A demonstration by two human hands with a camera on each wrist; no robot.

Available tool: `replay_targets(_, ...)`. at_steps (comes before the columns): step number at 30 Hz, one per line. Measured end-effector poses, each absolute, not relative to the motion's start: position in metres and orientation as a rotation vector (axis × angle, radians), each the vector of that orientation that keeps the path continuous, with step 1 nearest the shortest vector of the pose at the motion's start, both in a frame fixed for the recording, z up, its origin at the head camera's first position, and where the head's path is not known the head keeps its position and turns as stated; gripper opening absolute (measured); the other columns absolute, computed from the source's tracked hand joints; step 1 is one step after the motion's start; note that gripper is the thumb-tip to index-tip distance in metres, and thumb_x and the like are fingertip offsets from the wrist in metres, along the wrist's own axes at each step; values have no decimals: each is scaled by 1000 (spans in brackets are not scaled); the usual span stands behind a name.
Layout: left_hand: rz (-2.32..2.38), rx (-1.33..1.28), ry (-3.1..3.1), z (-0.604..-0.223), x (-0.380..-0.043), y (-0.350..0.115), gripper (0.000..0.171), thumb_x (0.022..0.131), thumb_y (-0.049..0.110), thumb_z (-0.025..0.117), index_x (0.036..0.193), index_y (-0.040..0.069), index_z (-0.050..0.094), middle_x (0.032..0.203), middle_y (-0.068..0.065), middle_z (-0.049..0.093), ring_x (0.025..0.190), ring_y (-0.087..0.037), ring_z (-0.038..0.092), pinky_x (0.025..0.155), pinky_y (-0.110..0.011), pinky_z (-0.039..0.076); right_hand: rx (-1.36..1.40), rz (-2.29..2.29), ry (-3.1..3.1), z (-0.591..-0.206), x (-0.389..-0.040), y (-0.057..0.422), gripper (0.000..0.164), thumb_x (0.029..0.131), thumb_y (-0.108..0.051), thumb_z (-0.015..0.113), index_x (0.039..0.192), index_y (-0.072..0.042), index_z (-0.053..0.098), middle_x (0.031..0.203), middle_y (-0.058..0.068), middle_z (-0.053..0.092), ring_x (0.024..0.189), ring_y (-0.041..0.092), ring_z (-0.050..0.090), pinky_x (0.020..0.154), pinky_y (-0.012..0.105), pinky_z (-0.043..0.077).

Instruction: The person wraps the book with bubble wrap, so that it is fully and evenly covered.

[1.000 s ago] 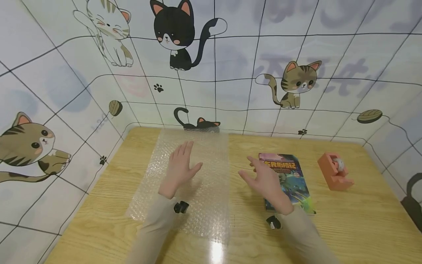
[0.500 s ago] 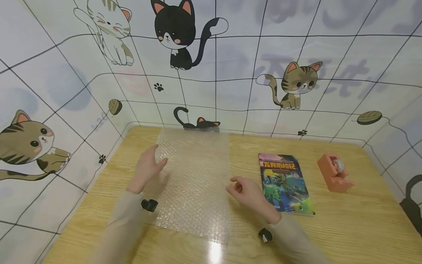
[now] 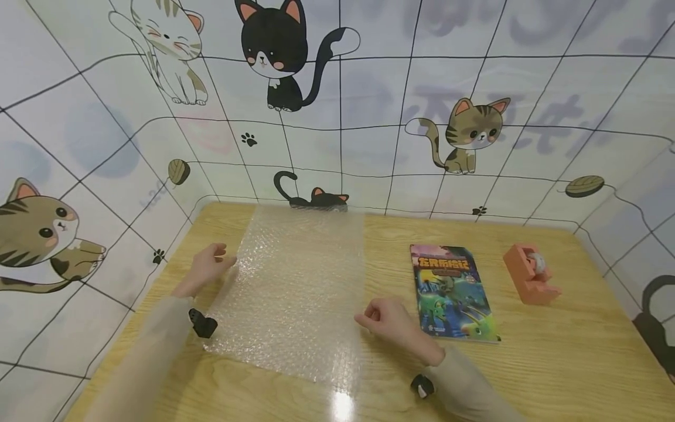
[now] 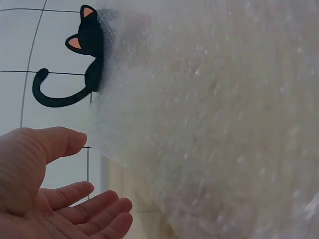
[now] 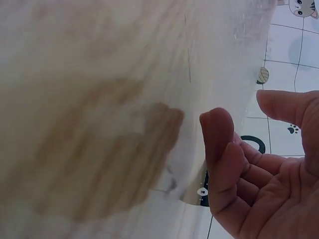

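A clear sheet of bubble wrap (image 3: 300, 293) lies flat on the wooden table. My left hand (image 3: 207, 268) is by the sheet's left edge, its fingers loosely bent. In the left wrist view that hand (image 4: 25, 184) has thumb and fingers apart and holds nothing; the bubble wrap (image 4: 224, 109) spreads beyond it. Near the sheet's right edge is my right hand (image 3: 392, 325), fingers loosely curled. The right wrist view shows a gap between the thumb and index finger of this hand (image 5: 264, 184), with nothing between them. Whether either hand touches the sheet, I cannot tell.
To the right of my right hand lies a colorful book (image 3: 453, 293). Farther right stands a coral-pink tape dispenser (image 3: 531, 275) with a roll of tape. A cat-patterned wall covering (image 3: 369, 135) encloses the back and sides of the wooden table (image 3: 569, 351).
My left hand has moved left from over the bubble wrap to its left edge. My right hand has come down and left, off the book, and its fingers have curled more.
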State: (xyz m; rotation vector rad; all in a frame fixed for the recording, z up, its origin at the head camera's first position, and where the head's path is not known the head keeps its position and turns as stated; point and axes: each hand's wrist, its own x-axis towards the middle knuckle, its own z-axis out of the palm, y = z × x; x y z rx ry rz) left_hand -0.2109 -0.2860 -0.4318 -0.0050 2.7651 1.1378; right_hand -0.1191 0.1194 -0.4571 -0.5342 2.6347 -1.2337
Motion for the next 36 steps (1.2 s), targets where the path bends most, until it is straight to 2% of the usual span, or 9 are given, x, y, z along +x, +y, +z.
replay_targets(8,1257,-77,2647,-441,-231,-290,61,97,21,50,140,-14,25,135,-34,37,122,-45,41,95,-48,44,-534,-1240,2532,-457,-115,116,24,89,-24,64,75,-5,64,55,-6,55,47,4,47,43,19,40)
replay_targets(12,1339,-93,2577,-446,-240,-289,59,98,20,49,139,-15,25,133,-35,40,115,-40,49,89,-36,50,-542,-1273,2499,-457,-113,115,23,89,-21,64,74,-4,64,54,-3,56,46,4,47,42,19,40)
replay_targets(15,1388,-91,2538,-449,-244,-287,58,97,19,50,138,-15,28,130,-35,44,105,-32,56,81,-26,52,-531,-1298,2472,-457,-111,114,22,89,-18,64,74,-3,64,54,0,57,45,4,48,41,18,39)
replay_targets(19,1430,-101,2500,-450,-247,-283,55,96,18,51,137,-14,32,124,-32,49,90,-16,58,73,-20,50,-505,-1333,2430,-458,-111,115,19,89,-15,63,75,-1,64,57,1,59,47,5,50,42,17,40)
replay_targets(23,1433,-132,2531,-451,-249,-282,49,94,16,53,131,-14,40,111,-23,58,78,-6,54,66,-18,49,-509,-1352,2397,-458,-111,115,17,89,-11,62,77,-1,64,59,1,60,49,6,52,45,18,44)
replay_targets(28,1418,-167,2579,-453,-251,-286,42,92,13,56,124,-13,48,101,-14,60,74,-3,53,64,-16,48,-512,-1391,2376,-459,-111,116,16,88,-7,61,75,1,62,58,4,61,50,11,58,45,20,47)
replay_targets(36,1449,-164,2538,-449,-241,-287,42,93,13,56,124,-14,48,110,-19,58,77,-3,54,68,-17,49,-407,-1379,2421,-461,-112,118,12,90,-6,58,80,0,59,59,2,59,49,12,57,43,21,43)
